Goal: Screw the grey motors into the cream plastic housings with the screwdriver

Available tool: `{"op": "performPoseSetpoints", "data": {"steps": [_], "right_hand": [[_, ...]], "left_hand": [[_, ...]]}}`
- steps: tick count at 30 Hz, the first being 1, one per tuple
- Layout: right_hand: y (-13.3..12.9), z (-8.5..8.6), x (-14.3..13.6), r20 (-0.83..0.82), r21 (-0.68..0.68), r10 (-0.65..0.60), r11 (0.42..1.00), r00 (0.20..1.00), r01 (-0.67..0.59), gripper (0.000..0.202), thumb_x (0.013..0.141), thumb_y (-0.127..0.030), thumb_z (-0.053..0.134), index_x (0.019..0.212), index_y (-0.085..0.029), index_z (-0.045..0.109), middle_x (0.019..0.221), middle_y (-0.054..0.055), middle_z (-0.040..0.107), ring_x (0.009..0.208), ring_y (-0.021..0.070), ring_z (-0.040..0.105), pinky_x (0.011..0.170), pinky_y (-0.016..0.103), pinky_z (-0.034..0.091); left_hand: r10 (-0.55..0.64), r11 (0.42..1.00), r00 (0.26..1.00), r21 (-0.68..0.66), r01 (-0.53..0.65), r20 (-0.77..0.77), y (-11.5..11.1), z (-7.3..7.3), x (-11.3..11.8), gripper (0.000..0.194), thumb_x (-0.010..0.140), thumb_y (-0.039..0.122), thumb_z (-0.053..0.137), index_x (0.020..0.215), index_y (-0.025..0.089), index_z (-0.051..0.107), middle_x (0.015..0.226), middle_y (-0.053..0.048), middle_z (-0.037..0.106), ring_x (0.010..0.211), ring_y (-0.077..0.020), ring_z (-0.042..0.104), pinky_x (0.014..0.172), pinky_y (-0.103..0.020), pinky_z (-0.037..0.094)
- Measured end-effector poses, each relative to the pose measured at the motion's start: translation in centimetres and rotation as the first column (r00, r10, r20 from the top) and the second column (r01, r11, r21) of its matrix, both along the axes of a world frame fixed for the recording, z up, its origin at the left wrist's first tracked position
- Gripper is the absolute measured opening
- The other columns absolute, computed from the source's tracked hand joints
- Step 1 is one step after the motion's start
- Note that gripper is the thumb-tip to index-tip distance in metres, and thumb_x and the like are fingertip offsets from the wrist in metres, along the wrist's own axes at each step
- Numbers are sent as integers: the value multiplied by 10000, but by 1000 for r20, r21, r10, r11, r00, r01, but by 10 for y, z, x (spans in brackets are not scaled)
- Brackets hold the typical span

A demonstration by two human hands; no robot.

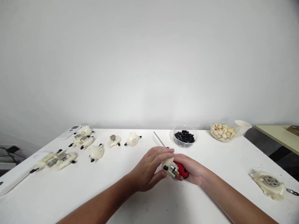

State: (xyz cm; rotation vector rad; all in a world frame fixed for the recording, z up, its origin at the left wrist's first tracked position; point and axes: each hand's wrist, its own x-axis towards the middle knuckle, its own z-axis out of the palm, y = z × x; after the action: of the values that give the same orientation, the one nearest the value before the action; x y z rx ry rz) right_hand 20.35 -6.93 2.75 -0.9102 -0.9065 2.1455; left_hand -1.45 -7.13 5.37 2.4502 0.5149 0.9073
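Two hands at work close together over the near half of the white table (144, 202). Left hand (151, 168) curled round a cream casing (167, 162), a silver motor (174, 169) showing at its lower end; right hand (193, 169) closed on the red handle of a screwdriver (159, 138), shaft angled up and away to the left. Casing lies between the palms, above the table; whether right fingertips also bear on it, cannot tell.

Risks, as judged: casing looks smooth and rounded, so a loose left grip could let it roll out and drop. Screwdriver shares the same tight space; a careless turn of the right wrist might swing its tip or knock the motor. Bowl (187, 145) of small black pieces (184, 136) stands near the right hand; a wide elbow or shaft sweep could tip it.

Pose: forearms converge from both lower corners, left fingers arched over the top, thumb underneath.
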Motion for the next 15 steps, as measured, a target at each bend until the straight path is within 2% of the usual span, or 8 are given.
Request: {"op": "performPoseSetpoints", "data": {"steps": [4, 7, 8, 9, 11, 13, 15], "right_hand": [[0, -5, -1, -10, -23, -6, 1000, 1000, 6, 289, 871, -410, 733, 799, -152, 626, 656, -7, 570, 471, 67, 440, 428, 201, 204], [1, -5, -1, -17, -30, 24, 999, 1000, -25, 333, 898, -482, 681, 803, -173, 601, 587, -25, 530, 443, 81, 419, 417, 217, 181], [1, -4, -1, -17, -41, 34, 999, 999, -35, 346, 907, -515, 656, 832, -181, 602, 575, -35, 514, 429, 83, 398, 411, 224, 166], [1, -4, -1, -11, -53, 37, 998, 999, -38, 361, 914, -546, 628, 866, -189, 602, 567, -45, 500, 416, 85, 376, 407, 231, 151], [2, -3, 1, 4, -24, -2, 1000, 1000, 2, 361, 921, -567, 575, 927, -206, 582, 570, -55, 497, 406, 89, 343, 414, 238, 147], [3, -5, 3, 27, 98, -86, 992, 996, 83, 281, 918, -500, 554, 974, -225, 544, 589, -58, 518, 428, 99, 350, 443, 238, 199], [4, -7, 7, 124, 271, -186, 951, 975, 147, 207, 890, -393, 582, 1023, -252, 510, 615, -73, 526, 467, 110, 371, 483, 235, 258]], "left_hand": [[4, 993, 998, -116, 2, 59, -6, -2, 4, 486, 1082, 386, 400, 1547, 250, 440, 1484, -174, 556, 1377, -341, 486, 1160, -533, 372], [110, 945, 973, -323, -39, 203, -6, -10, 8, 464, 1080, 441, 407, 1479, 224, 501, 1428, -176, 578, 1316, -336, 521, 1134, -518, 399], [190, 898, 941, -436, -52, 281, -3, -14, 10, 470, 1075, 476, 414, 1457, 219, 512, 1398, -171, 594, 1273, -329, 551, 1105, -502, 428], [301, 823, 883, -565, -50, 360, 2, -18, 10, 481, 1068, 520, 416, 1427, 219, 525, 1348, -161, 620, 1210, -315, 588, 1051, -475, 470], [500, 637, 741, -770, 34, 447, 16, -23, 10, 533, 1032, 613, 442, 1354, 202, 549, 1204, -143, 660, 1070, -288, 639, 885, -415, 542], [623, 445, 658, -884, 147, 423, 31, -26, 6, 530, 1005, 633, 484, 1290, 195, 570, 1053, -98, 644, 899, -237, 643, 677, -335, 536], [649, 328, 643, -912, 245, 406, 44, -26, -1, 500, 976, 622, 540, 1232, 196, 593, 952, -48, 598, 732, -167, 577, 542, -258, 444]]}}
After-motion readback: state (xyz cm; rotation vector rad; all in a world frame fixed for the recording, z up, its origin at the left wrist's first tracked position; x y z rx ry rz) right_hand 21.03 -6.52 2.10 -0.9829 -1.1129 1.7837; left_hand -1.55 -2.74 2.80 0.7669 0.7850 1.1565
